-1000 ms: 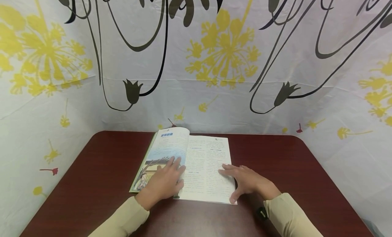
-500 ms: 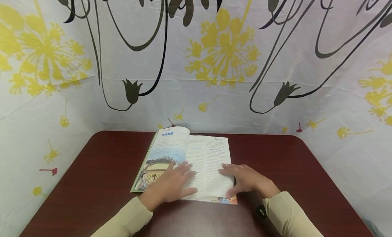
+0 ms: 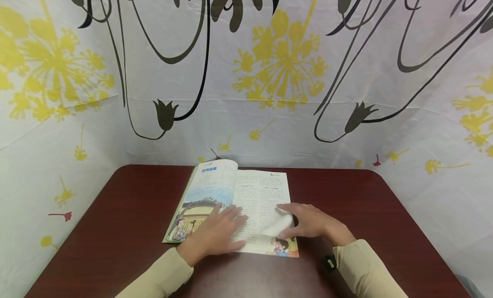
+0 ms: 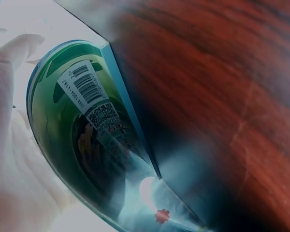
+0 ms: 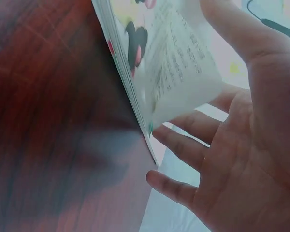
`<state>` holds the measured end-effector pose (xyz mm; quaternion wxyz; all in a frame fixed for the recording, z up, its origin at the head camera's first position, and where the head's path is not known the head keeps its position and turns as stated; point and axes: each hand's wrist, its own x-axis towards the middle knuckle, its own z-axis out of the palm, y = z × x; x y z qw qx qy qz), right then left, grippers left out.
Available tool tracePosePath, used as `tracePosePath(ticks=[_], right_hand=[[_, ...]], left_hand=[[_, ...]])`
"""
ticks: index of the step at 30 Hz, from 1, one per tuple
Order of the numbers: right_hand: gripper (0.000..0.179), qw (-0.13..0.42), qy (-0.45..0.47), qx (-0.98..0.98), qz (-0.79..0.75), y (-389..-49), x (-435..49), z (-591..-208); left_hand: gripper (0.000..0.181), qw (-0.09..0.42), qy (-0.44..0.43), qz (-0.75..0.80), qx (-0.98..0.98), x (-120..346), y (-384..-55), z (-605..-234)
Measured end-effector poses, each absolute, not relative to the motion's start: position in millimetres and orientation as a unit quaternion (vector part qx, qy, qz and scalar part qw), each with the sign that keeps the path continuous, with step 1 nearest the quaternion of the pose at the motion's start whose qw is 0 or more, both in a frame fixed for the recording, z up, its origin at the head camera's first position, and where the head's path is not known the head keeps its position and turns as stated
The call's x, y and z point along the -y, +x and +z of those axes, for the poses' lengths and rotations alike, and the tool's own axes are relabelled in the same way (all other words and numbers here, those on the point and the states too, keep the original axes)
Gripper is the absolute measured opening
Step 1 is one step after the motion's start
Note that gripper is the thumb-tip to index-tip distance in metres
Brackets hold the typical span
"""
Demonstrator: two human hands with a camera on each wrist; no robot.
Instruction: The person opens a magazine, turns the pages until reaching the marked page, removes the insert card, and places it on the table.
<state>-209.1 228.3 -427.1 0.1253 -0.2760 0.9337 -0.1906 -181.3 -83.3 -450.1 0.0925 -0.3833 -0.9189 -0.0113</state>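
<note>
An open illustrated magazine (image 3: 246,195) lies on the dark red table. My left hand (image 3: 215,231) rests across its lower middle, fingers spread and straight over the left page and the gutter. In the left wrist view, the green back cover (image 4: 87,121) with a barcode bows up beside the left hand (image 4: 19,159). My right hand (image 3: 312,221) is at the right page's lower corner. Its thumb and fingers hold the lifted, curled page (image 5: 183,72) between them, seen also in the right wrist view beside the right hand (image 5: 246,130). Under the curl, a coloured drawing (image 3: 283,245) shows on the page below.
The table (image 3: 127,212) extends to both sides of the magazine. White cloth (image 3: 285,135) printed with yellow and dark plants hangs behind and at both sides. A dark band (image 3: 329,263) shows at the right sleeve (image 3: 362,263).
My right thumb has drawn inward and up, curling the right page's lower corner and uncovering the drawing below. My left hand has slid slightly right, spreading its thumb over the gutter.
</note>
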Motion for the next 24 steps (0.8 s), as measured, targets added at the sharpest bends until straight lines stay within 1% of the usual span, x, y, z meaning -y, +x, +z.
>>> tracePosePath(ticks=[3, 6, 10, 13, 15, 17, 20, 22, 24], right_hand=[[0.097, 0.139, -0.250, -0.935, -0.210, -209.9, -231.8, -424.9], [0.089, 0.144, -0.229, -0.932, -0.240, -211.0, -234.6, -423.8], [0.073, 0.128, -0.213, -0.930, -0.271, -211.4, -236.4, -422.7], [0.066, 0.115, -0.201, -0.930, -0.284, -210.7, -237.2, -422.1], [0.065, 0.113, -0.191, -0.931, -0.289, -210.1, -237.6, -422.1], [0.067, 0.116, -0.182, -0.932, -0.291, -209.6, -237.8, -422.3], [0.075, 0.120, -0.177, -0.936, -0.280, -209.4, -237.8, -423.6], [0.081, 0.122, -0.175, -0.939, -0.271, -209.4, -237.7, -425.0], [0.086, 0.123, -0.179, -0.941, -0.260, -209.1, -237.8, -427.1]], left_hand=[[0.053, 0.105, -0.384, -0.029, 0.917, 84.5, -182.2, -448.2], [0.053, 0.118, -0.386, -0.047, 0.914, 86.0, -183.0, -446.2], [0.060, 0.122, -0.386, -0.063, 0.912, 87.7, -184.2, -444.8], [0.069, 0.116, -0.385, -0.081, 0.912, 88.3, -185.1, -444.0], [0.075, 0.112, -0.387, -0.091, 0.911, 88.4, -185.3, -443.8], [0.082, 0.112, -0.391, -0.092, 0.909, 88.3, -185.1, -443.2], [0.089, 0.129, -0.402, -0.076, 0.903, 88.2, -184.8, -442.5], [0.090, 0.150, -0.412, -0.058, 0.897, 88.1, -184.9, -442.3], [0.087, 0.172, -0.422, -0.039, 0.889, 88.2, -185.2, -442.4]])
